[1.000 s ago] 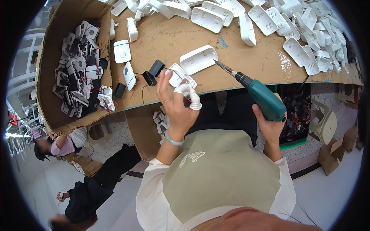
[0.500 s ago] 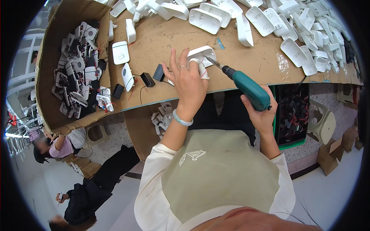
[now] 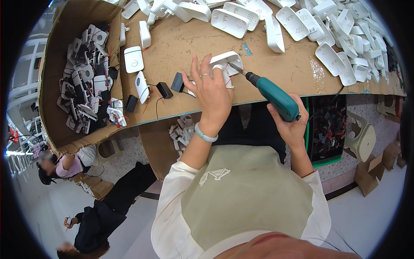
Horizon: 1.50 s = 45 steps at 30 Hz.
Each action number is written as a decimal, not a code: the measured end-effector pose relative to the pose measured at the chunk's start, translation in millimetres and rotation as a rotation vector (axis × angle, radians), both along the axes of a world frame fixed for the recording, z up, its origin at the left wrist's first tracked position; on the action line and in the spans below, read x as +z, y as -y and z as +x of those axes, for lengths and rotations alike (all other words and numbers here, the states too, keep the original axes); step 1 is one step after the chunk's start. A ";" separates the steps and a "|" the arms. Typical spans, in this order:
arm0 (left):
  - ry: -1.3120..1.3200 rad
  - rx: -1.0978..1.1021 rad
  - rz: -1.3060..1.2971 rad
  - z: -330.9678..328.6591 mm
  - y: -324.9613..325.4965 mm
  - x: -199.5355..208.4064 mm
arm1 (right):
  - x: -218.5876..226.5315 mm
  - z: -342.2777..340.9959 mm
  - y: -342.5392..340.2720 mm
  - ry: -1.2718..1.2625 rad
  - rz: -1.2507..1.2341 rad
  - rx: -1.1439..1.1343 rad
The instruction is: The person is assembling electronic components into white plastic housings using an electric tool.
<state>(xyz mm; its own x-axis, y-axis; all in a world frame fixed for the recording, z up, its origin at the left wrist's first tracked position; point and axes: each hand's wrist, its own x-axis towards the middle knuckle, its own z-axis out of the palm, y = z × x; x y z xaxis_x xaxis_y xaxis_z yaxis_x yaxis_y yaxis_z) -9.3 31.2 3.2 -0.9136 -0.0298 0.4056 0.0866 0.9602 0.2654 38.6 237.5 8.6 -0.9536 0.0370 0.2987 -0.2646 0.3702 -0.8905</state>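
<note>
My right hand (image 3: 292,123) is wrapped round a green electric screwdriver (image 3: 276,97), whose bit points up-left into a white plastic housing (image 3: 233,58) at the table's near edge. My left hand (image 3: 212,93) grips the near side of that housing with its wrapped thumb side. The outer fingers stay raised and spread. White wrapping covers a fingertip, and a thin red wire shows beside it. Part of the housing is hidden under the hand. Just left of it lie black box-shaped parts (image 3: 177,82) with dark wires.
White covers (image 3: 133,59) lie further left, beside a cardboard box (image 3: 49,82) full of wired assemblies. Many white housings (image 3: 293,23) are heaped along the far side. A green-rimmed crate (image 3: 327,163) with wired parts stands below the table at right. Two other people are at lower left.
The screwdriver and my right hand have shifted slightly left and down, with the bit still at the housing. My left hand has hardly moved.
</note>
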 end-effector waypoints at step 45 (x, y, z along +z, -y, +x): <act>0.023 -0.006 -0.026 -1.2 -1.5 3.8 | 14.8 23.9 -19.2 0.140 -0.161 -0.066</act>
